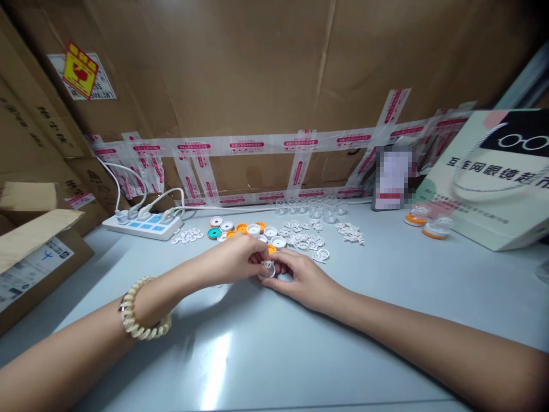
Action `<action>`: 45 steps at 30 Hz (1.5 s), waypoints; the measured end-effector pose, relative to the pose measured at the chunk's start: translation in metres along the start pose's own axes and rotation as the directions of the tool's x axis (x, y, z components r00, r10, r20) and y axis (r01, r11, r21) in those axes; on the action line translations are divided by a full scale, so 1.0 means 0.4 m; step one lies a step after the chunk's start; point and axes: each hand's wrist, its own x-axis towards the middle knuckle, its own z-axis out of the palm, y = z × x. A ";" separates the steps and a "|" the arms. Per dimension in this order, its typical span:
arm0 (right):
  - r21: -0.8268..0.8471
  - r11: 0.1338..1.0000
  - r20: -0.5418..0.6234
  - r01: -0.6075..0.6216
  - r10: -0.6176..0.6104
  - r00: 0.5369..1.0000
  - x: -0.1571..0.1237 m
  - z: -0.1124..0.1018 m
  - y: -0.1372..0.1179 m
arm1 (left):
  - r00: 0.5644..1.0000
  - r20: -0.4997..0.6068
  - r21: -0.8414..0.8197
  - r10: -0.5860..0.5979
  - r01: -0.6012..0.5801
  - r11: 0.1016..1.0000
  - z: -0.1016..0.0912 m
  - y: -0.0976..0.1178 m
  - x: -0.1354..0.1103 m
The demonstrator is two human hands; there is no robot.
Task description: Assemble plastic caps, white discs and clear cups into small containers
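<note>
Both hands meet over the table around a small round white piece [268, 273], which looks like a shallow cup with a white part inside it. My right hand [306, 281] grips its side between thumb and fingers. From above, my left hand [240, 257] pinches at the white part inside; its fingertips partly hide the piece. Just behind the hands lie several round cups in white, orange and teal, among them a teal cup [214, 233] and a white cup [253, 230]. To their right are white openwork plastic parts [305, 241]. Small white discs [187, 235] lie to the left.
Clear plastic domes [329, 216] stand along the back by a taped cardboard box [240, 86]. A power strip [143, 225] with plugs lies at left, near an opened carton [38, 257]. At right are a phone [390, 177], two orange-based assembled pieces [436, 228] and a paper bag [484, 189].
</note>
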 end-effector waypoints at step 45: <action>0.037 0.999 -0.049 0.009 -0.007 0.999 -0.001 0.001 0.001 | 0.893 -0.436 -0.120 -0.108 0.061 0.991 -0.080 -0.108 0.267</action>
